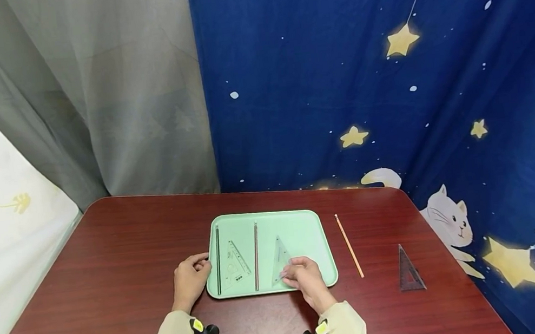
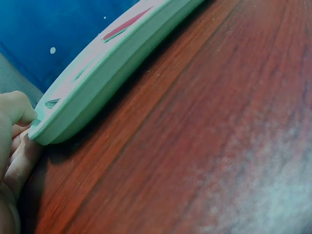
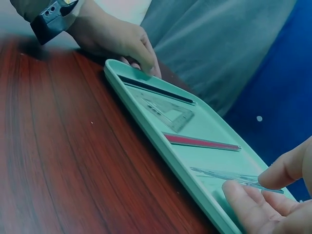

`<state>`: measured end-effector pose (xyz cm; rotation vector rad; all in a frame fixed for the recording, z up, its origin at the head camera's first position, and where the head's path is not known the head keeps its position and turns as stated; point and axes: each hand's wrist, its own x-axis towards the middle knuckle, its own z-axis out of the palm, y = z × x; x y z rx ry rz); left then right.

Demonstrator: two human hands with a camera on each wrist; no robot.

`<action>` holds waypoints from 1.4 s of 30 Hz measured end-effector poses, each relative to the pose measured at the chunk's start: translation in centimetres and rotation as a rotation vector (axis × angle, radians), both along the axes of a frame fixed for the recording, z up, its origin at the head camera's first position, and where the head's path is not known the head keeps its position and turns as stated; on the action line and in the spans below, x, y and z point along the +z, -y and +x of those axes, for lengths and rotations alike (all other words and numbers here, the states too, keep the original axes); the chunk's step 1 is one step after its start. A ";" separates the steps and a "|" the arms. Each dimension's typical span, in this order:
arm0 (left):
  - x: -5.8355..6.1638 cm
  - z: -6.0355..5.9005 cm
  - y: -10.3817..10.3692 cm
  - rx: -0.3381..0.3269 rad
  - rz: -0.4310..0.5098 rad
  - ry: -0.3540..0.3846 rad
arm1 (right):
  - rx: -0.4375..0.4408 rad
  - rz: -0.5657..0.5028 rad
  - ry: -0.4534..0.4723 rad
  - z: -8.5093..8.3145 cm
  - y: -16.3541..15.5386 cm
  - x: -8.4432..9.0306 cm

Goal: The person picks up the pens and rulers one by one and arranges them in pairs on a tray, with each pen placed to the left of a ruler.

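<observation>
A light green tray lies on the table. My left hand grips its left rim, thumb above and fingers at the outer side, as the left wrist view shows. My right hand pinches a clear set square by its lower right part over the right half of the tray; in the right wrist view this set square is tilted nearly edge-on. From left to right the tray also holds a dark pencil, another clear set square and a red pencil.
Right of the tray an orange pencil lies on the reddish-brown table. Farther right is one more transparent set square, near the table's right edge. Grey and blue star-patterned curtains hang behind the table.
</observation>
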<state>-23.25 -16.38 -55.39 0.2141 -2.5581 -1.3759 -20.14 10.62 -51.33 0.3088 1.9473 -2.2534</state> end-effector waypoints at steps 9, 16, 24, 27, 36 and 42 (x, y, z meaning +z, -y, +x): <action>0.0 0.1 -0.1 -0.006 0.004 -0.001 | 0.025 0.046 0.002 0.0 1.0 -0.2; -0.3 0.1 -0.2 -0.004 0.006 0.005 | 0.032 0.067 0.001 -0.1 1.4 -0.2; -0.4 0.1 -0.1 0.003 -0.008 -0.008 | 0.029 0.086 -0.006 -0.3 2.0 -0.3; -0.4 0.1 0.0 0.002 -0.006 -0.003 | 0.027 0.104 -0.012 -0.5 2.1 -0.4; -0.3 0.0 -0.1 0.011 -0.013 -0.011 | -0.012 0.217 -0.037 -0.6 2.1 -0.5; -0.1 0.0 -0.1 0.015 -0.014 -0.021 | -0.022 0.426 -0.056 -0.5 1.7 -0.2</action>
